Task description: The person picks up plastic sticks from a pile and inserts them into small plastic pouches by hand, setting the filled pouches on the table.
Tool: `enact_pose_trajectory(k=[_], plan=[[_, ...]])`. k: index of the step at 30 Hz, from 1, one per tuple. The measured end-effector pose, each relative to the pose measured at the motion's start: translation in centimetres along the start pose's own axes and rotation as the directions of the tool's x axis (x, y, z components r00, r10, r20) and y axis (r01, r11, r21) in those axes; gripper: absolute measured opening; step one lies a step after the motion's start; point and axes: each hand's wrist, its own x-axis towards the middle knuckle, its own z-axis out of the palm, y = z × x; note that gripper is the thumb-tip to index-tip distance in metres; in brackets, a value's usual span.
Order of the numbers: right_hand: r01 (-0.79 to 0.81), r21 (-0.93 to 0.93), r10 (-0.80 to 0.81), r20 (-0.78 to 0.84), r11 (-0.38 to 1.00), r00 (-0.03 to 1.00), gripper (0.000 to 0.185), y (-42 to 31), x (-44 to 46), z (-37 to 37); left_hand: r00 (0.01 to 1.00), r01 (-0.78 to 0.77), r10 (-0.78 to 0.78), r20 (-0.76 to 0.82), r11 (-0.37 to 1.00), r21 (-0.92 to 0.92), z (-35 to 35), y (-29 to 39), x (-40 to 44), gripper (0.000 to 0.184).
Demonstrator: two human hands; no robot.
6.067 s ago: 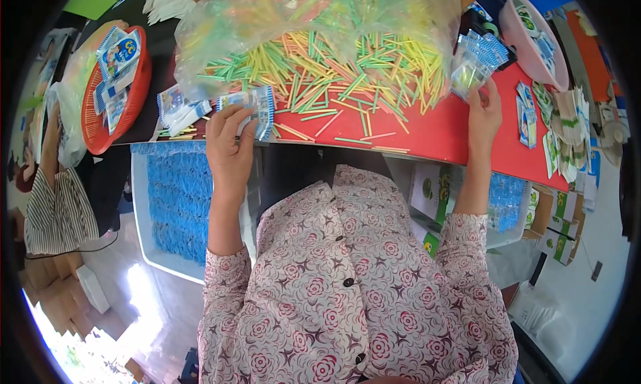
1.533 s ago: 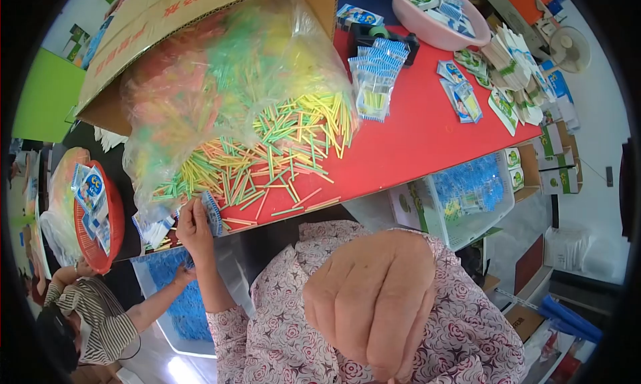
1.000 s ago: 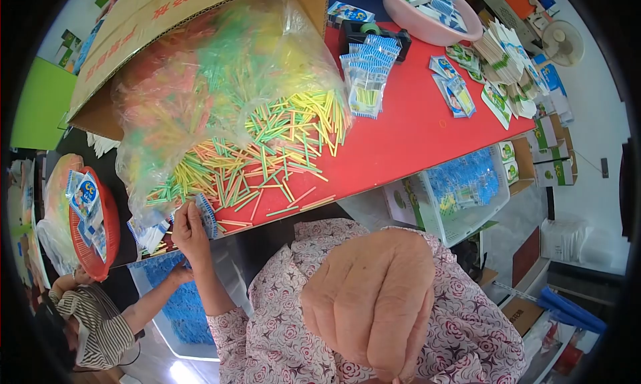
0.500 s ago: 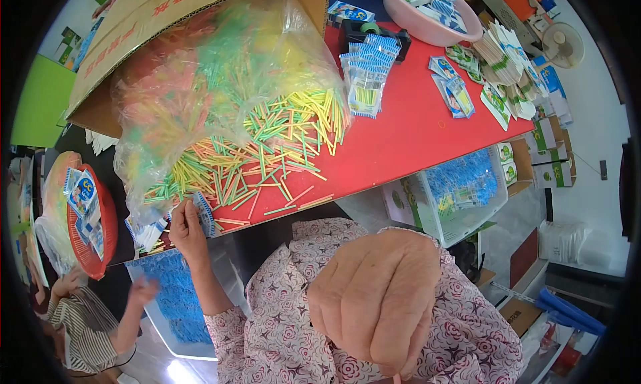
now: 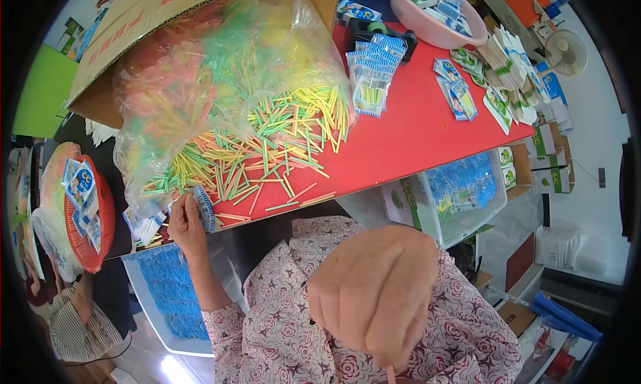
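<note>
My left hand [image 5: 187, 225] is at the table's front edge, its fingers pinched on a small blue-and-white plastic packet [image 5: 203, 209]. Close to the camera, my right hand [image 5: 374, 294] is closed with its knuckles up. A thin pink stick [image 5: 392, 374] pokes out below its fingers; the rest of it is hidden. Past my left hand, a heap of yellow, green and orange sticks [image 5: 230, 167] spills from a clear plastic bag [image 5: 200, 77] in a tipped cardboard box [image 5: 127, 43]. More packets [image 5: 145, 228] lie left of my left hand.
Stacked filled packets [image 5: 374, 73] lie on the red table [image 5: 414, 127] beside a tape dispenser [image 5: 384, 33]. A pink basin [image 5: 441, 17] stands behind. Bins of blue packets [image 5: 170, 294] sit below the edge. A red basket [image 5: 100, 214] and a co-worker [image 5: 83, 317] are at left.
More of the pink stick shows beneath my right hand, which has shifted only slightly. My left hand keeps its pinch on the packet. At left, the co-worker's raised arm has drawn back.
</note>
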Motion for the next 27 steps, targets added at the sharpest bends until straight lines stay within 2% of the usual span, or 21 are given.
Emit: enact_pose_trajectory(k=[27], plan=[[-0.026, 0.108, 0.022, 0.036, 0.994, 0.999, 0.013, 0.63, -0.2, -0.31, 1.0, 0.023, -0.024, -0.015, 0.999, -0.036, -0.05, 0.2, -0.17, 0.016]])
